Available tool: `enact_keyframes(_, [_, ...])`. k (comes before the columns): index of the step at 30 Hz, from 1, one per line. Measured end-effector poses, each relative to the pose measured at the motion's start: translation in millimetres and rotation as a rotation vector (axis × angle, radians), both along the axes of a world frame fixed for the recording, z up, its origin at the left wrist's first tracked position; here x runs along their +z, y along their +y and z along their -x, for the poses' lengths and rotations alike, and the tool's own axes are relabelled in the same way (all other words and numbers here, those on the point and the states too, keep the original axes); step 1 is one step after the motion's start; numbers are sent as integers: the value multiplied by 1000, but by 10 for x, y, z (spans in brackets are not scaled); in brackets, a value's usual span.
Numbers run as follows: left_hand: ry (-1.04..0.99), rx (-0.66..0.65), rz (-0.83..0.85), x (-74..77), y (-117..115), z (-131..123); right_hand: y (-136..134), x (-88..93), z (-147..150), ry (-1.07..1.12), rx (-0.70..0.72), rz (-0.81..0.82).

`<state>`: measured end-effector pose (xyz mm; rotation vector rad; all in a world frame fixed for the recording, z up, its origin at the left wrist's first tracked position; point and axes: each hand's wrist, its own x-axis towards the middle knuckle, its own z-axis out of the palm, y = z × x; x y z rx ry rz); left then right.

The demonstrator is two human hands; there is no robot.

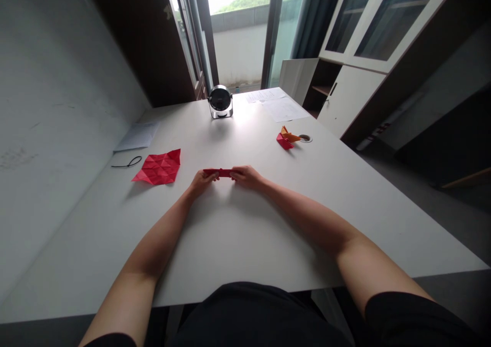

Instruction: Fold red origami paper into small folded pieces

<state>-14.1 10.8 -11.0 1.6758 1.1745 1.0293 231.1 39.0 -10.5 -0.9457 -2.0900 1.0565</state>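
Note:
A narrow strip of folded red paper (224, 173) spans the gap between my two hands, just over the white table (215, 244). My left hand (202, 181) pinches its left end, thumb toward the middle. At the right end, my right hand (246, 176) grips it with closed fingers. Both ends of the strip are partly hidden by the fingers. To the left lies a creased red paper sheet (159, 168) with raised corners. Off to the right sit a red folded paper piece (284, 142) and an orange folded paper piece (290, 134), touching each other.
A round black and silver device (220, 101) on a stand is at the table's far side. A black cable tie (128, 163) and a papers stack (137, 135) lie left. Printed sheets (284, 109) lie back right, near a cable hole (306, 138). A wall borders the left.

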Motion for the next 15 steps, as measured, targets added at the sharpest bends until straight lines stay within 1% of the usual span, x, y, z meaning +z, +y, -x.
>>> enact_keyframes(4, [-37,-9,-3,-6,-11,-11,32,-40,5,83,-57,44])
enact_keyframes(7, [-3,-10,-11,16,-39,-23,22,-28,-2,52,-27,42])
enact_keyframes(9, [82,-4,-44,40,-67,-37,3,-14,0,-13,-14,-11])
enact_keyframes(12, [304,1,-137,79,-113,-69,-25,2,13,-61,-38,-92])
enact_keyframes(15, [390,-7,-171,106,-141,-99,-35,17,20,-91,-31,-136])
